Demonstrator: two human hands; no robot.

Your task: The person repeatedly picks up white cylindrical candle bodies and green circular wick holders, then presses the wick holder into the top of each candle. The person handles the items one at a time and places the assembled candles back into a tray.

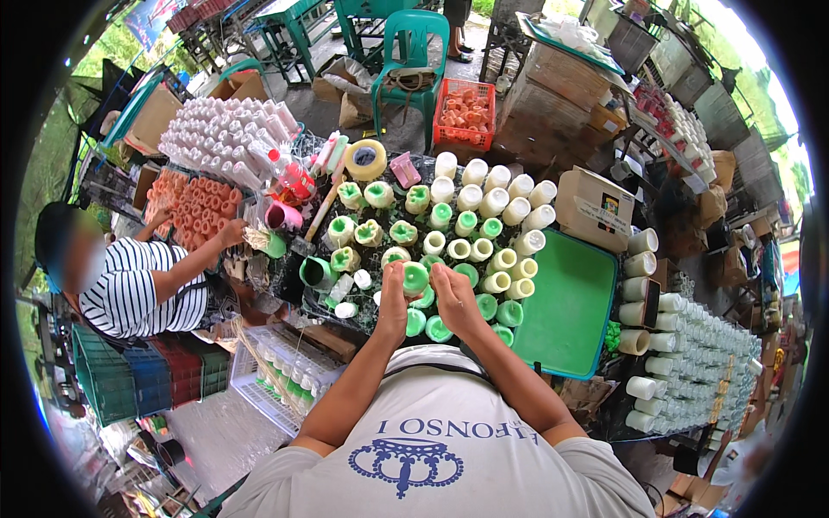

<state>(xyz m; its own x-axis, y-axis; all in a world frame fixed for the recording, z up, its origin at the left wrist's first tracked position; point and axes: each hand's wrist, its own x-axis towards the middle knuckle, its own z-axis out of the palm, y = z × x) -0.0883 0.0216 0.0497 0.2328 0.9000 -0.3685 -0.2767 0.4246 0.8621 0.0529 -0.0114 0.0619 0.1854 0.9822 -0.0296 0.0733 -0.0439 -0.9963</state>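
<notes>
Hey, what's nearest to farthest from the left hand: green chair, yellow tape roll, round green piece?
1. Round green piece: between left hand and right hand.
2. Yellow tape roll: ahead, slightly left.
3. Green chair: farthest ahead.

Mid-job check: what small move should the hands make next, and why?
I'd probably lower the round green-topped piece slowly: the left hand and right hand seem to hold it from either side, and similar green-topped cylinders stand close by, so haste might knock them.
</notes>
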